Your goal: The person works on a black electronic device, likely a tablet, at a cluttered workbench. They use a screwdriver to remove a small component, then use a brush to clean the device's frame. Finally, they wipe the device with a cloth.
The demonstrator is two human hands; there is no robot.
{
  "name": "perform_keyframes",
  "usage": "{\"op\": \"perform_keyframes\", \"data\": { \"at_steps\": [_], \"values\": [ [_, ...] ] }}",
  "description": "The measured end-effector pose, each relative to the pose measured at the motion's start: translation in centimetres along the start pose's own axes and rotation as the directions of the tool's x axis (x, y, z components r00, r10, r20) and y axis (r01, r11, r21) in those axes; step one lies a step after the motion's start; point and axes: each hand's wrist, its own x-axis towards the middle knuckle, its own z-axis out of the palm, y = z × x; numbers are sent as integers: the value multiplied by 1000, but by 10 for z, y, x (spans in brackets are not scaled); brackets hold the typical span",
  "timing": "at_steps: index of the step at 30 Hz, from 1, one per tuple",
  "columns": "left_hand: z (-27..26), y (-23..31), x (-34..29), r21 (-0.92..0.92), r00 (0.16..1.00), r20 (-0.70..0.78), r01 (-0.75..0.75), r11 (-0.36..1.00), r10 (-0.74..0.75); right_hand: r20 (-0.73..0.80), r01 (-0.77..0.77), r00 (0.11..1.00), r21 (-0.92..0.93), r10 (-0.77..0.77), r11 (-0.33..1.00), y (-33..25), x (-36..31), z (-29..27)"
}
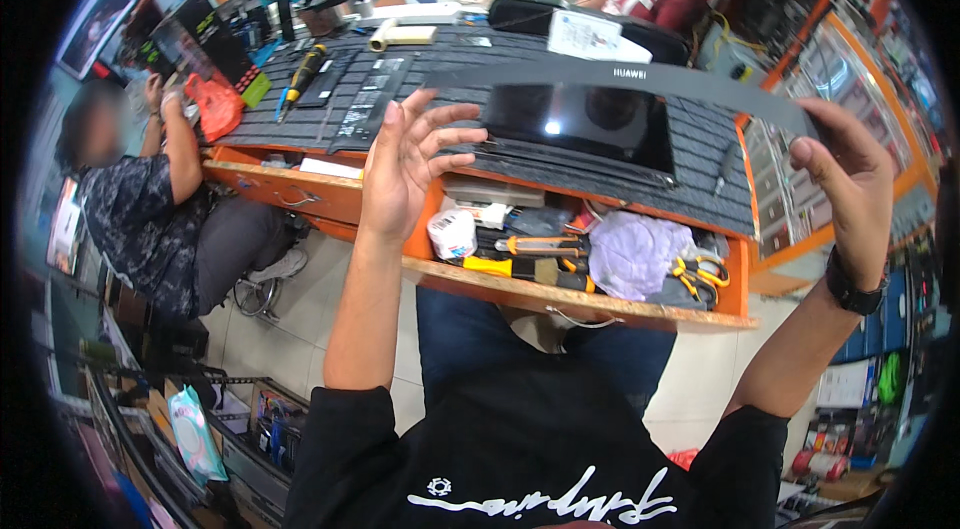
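A long, thin dark grey strip (pixel 700 81), slightly bowed and with light lettering at its middle, is raised above the bench. My right hand (pixel 850 164), with a dark watch on its wrist, pinches the strip's right end between thumb and fingers. My left hand (pixel 405 164) is near the strip's left end with fingers spread, seeming to hold nothing. Below the strip a glossy black screen panel (pixel 590 134) lies on the grey ribbed mat (pixel 470 54), partly covered from view by the strip.
Under the bench edge an open drawer (pixel 560 303) holds a white tub (pixel 452 233), a utility knife (pixel 540 246), a purple cloth (pixel 635 254) and yellow-handled pliers (pixel 705 276). A screwdriver (pixel 305 74) and battery pack (pixel 372 101) lie left. Another person (pixel 140 199) sits at far left.
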Motion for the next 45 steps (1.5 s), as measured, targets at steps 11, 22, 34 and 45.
{"op": "perform_keyframes", "data": {
  "at_steps": [11, 22, 34, 45],
  "values": [
    [-34, 44, 23, 463, 995, 2, -86, 882, 96, 90, -67, 995, 163, 53, 984, 40, 26, 42],
    [-29, 32, 84, 835, 971, 234, -178, 520, -43, 116, -21, 992, -228, 48, 973, 106, 46, 60],
    [-42, -28, 110, 856, 971, 204, -118, 503, -121, 182, -108, 967, -331, 175, 938, 162, 46, 84],
    [-49, -66, 115, 815, 973, 208, -115, 568, -101, 206, -195, 947, -242, 247, 950, 189, 43, 95]
  ]
}}
